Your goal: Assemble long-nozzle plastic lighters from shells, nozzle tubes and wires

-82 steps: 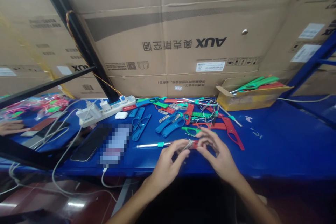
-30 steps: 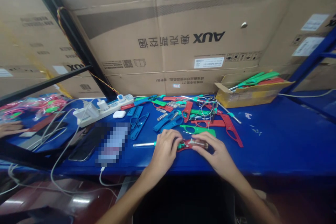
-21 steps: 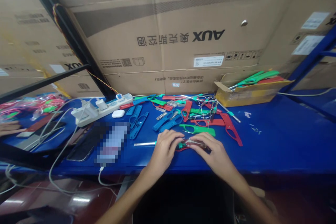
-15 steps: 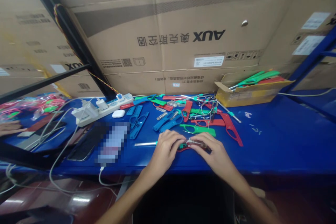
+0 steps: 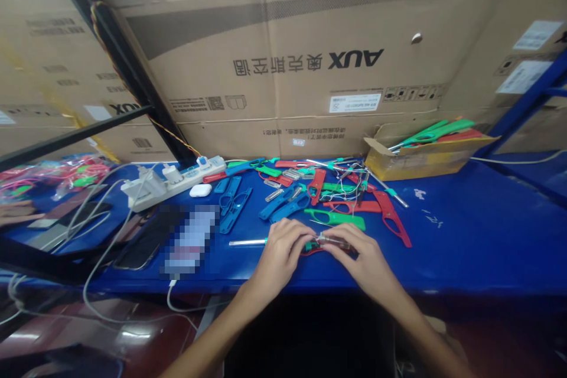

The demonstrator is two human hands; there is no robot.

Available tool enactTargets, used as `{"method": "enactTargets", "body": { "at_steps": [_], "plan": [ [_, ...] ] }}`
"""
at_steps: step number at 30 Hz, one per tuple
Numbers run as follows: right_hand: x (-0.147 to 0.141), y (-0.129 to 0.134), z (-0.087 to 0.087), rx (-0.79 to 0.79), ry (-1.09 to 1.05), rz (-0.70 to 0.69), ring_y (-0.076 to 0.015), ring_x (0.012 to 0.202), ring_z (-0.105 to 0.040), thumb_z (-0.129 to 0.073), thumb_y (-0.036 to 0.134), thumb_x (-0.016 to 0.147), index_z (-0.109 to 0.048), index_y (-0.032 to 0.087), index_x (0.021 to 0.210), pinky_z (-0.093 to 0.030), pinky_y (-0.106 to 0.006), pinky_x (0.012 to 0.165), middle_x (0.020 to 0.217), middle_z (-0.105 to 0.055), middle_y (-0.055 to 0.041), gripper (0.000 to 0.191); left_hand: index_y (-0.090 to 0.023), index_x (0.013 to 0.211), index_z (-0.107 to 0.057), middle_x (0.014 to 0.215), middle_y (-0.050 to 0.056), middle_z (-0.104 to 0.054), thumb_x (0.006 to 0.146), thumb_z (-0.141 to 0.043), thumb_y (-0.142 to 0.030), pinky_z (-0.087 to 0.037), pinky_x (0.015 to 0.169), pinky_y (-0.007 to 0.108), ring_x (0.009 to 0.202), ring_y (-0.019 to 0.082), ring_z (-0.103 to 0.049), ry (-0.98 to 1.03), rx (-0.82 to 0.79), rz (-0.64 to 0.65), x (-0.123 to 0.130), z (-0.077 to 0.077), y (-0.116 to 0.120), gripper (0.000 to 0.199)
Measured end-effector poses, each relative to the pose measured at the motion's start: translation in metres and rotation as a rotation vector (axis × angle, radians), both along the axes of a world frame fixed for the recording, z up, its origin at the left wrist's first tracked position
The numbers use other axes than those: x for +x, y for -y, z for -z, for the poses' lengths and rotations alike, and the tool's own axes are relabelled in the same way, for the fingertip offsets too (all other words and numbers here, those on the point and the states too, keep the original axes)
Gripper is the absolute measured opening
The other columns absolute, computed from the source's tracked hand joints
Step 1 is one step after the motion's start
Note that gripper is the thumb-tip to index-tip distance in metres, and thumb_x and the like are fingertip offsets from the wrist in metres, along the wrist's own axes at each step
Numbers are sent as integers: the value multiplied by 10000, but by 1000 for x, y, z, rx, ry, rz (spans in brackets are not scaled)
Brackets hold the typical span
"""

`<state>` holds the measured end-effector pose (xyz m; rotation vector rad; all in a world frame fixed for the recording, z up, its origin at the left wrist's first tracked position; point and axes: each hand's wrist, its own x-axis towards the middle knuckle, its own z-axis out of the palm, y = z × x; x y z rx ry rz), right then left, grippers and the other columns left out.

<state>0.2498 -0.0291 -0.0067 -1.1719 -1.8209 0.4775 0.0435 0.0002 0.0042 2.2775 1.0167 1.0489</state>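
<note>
Here, the right hand pinches a clear tube in its fingers; whether the left hand pinches anything, I cannot tell.

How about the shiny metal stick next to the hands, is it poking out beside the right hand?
No, the metal stick pokes out on the outer side of the left hand.

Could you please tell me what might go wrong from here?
The right hand pinches a small clear piece between thumb and fingers, so it might slip. A metal tube sticks out past the left hand and could get knocked. The phone's white cable dangles near the left forearm and might snag.
</note>
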Motion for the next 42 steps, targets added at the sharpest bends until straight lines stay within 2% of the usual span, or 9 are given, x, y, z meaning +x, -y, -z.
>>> {"method": "enactTargets", "body": {
  "at_steps": [11, 18, 26, 35, 42],
  "plan": [
    [1, 2, 0, -13, 0, -6, -192, 945, -675, -679, 261, 942, -711, 247, 1054, -537, -297, 830, 1014, -711, -31, 118, -218, 994, -663, 962, 2, -693, 1050, -519, -187, -369, 891, 332, 932, 178, -589, -23, 7, 12, -1, -1, 2, 158],
    [0, 1, -3, -7, 0, -19, -203, 953, -673, -671, 262, 948, -724, 244, 1077, -547, -315, 832, 1008, -720, -40, 141, -224, 1004, -662, 987, -13, -709, 1014, -600, -193, -367, 899, 333, 947, 173, -599, -38, 23, 12, 1, -2, 3, 70],
    [3, 6, -6, -10, 16, -51, -197, 972, -666, -659, 233, 957, -729, 265, 1113, -541, -331, 864, 1025, -719, -32, 174, -231, 1032, -689, 1030, -8, -727, 1019, -584, -169, -371, 899, 341, 965, 172, -617, -23, 36, 39, -2, -4, 2, 123],
    [2, 7, -10, -28, 60, -33, -196, 949, -663, -656, 250, 963, -735, 258, 1118, -546, -340, 839, 1012, -720, -36, 174, -214, 982, -688, 985, -5, -734, 1019, -580, -163, -367, 897, 370, 936, 183, -611, -43, 18, 19, 1, -9, 5, 126],
    [2, 9, -12, -37, 55, -51, -206, 918, -665, -644, 251, 969, -734, 284, 1157, -550, -369, 820, 996, -731, -37, 211, -232, 984, -711, 929, 2, -727, 1033, -556, -189, -374, 882, 382, 883, 185, -618, -27, 22, 1, 2, -7, 7, 168]
  ]
}}
